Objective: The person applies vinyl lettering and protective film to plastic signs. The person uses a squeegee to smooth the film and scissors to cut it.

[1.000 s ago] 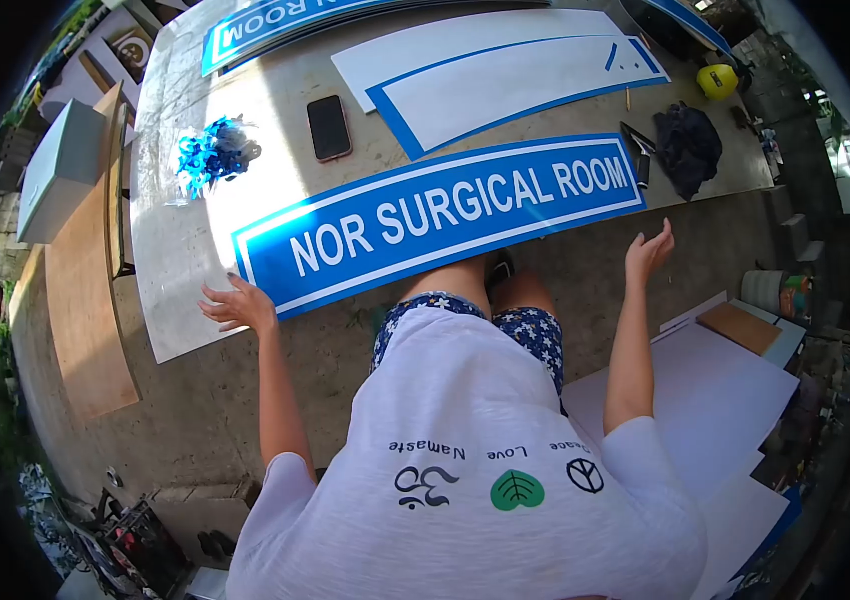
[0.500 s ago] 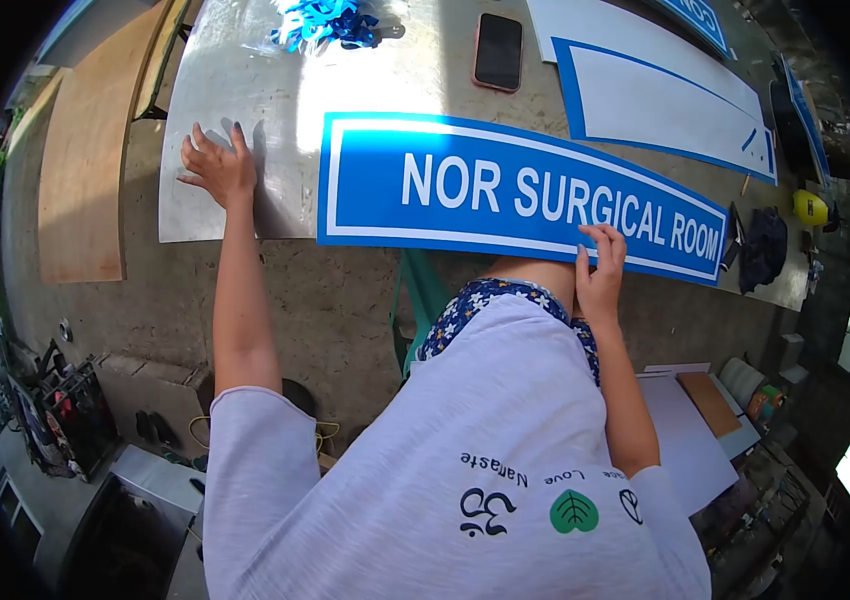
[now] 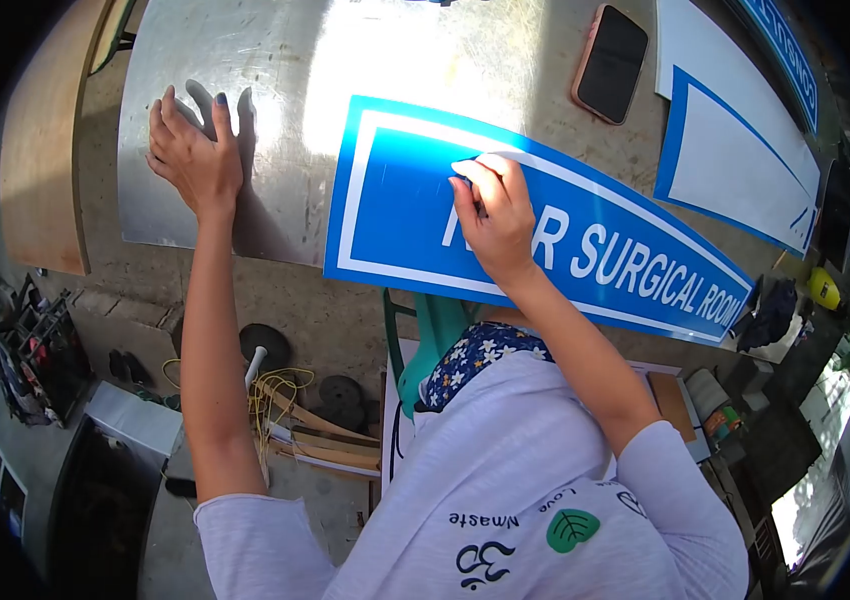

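A long blue sign (image 3: 400, 190) with a white border and the words "NOR SURGICAL ROOM" lies in front of me. My right hand (image 3: 497, 215) is over its first word, fingers curled toward the thumb and covering some letters. What those fingers hold, if anything, is hidden. Off to the left, my left hand (image 3: 200, 160) is open with fingers spread, on or just above a shiny metal sheet (image 3: 275, 180). A gap of bare metal separates that hand from the sign's left end.
A phone (image 3: 611, 62) lies beyond the sign. White panels with blue edging (image 3: 735, 165) are at the upper right, near a yellow object (image 3: 824, 288). A wooden board (image 3: 40, 160) stands left. Yellow cord (image 3: 275, 395) and a green chair (image 3: 435, 330) are below table level.
My right hand has moved left and up from the sign's lower edge onto its lettering. My left hand stays over the metal sheet, fingers still spread. The camera view has shifted closer.
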